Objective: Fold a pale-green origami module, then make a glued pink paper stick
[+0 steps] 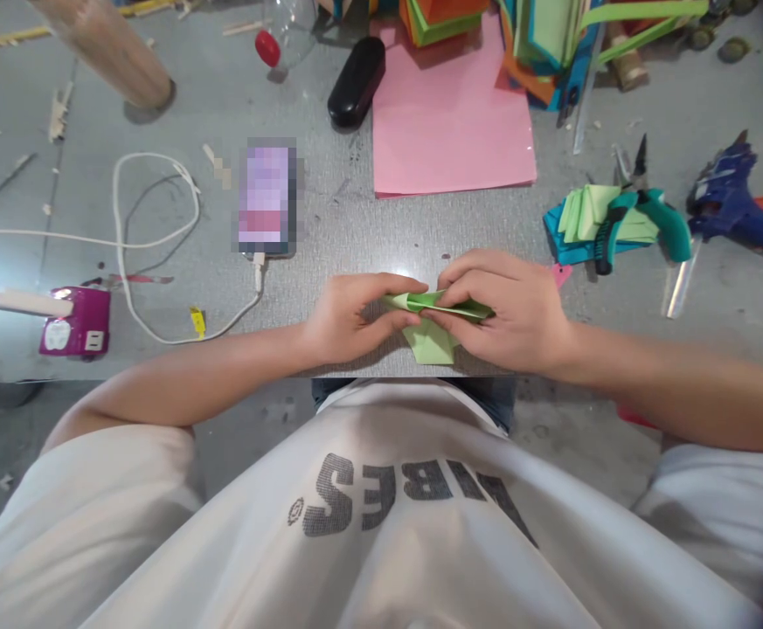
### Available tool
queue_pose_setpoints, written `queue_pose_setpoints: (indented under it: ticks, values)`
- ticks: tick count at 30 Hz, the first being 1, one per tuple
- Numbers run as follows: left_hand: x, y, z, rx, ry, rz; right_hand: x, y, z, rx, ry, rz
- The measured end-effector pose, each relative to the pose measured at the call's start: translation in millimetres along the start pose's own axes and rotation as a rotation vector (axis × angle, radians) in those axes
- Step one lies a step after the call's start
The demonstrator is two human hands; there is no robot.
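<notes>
Between my two hands is a folded piece of light green paper (434, 343), held just above the table's near edge. My left hand (348, 316) pinches its left end between thumb and fingers. Thumb and curled fingers of my right hand (505, 306) grip the paper's right side and cover part of it. A darker green inner fold shows along the top, and a flap hangs down toward me. Just beyond my right hand, a small pink paper piece (560, 275) pokes out.
Pliers with teal handles (662, 218) lie on folded green and blue papers (561, 252). A blue glue gun (735, 196) is far right. Pink sheets (453, 131) and a black case (357, 83) lie ahead. Left are a phone (267, 196), a white cable (158, 243) and a purple box (86, 323).
</notes>
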State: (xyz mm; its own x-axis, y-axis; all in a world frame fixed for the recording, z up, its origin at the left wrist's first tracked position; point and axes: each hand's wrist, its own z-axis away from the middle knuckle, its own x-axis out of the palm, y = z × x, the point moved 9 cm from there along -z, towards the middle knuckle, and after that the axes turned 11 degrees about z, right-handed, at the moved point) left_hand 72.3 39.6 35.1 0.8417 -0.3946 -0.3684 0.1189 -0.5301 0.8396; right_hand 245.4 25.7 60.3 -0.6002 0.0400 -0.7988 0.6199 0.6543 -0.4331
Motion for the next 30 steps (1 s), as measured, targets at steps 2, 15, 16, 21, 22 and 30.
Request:
queue_pose_setpoints:
  ticks: [2,15,16,21,22,30]
  values:
    - [2.2,1,1,0.009,-0.018,0.003,2,0,0,-0.013,-0.008,-0.024]
    - [-4.5,20,-7,0.12,-0.026,-0.078,-2,8,-7,-0.093,0.03,-0.088]
    - [-5.7,19,-7,0.106,-0.008,-0.068,-3,9,-7,-0.081,0.028,-0.087]
    - [-9.4,16,-4,0.058,0.073,-0.01,-4,12,-9,-0.026,-0.021,-0.11]
    - [-9.9,15,-4,0.053,0.084,0.0,-4,12,-9,-0.02,-0.025,-0.112]
    - [-7.3,-1,1,-0.062,0.1,0.106,-4,17,-7,-0.023,0.012,-0.069]
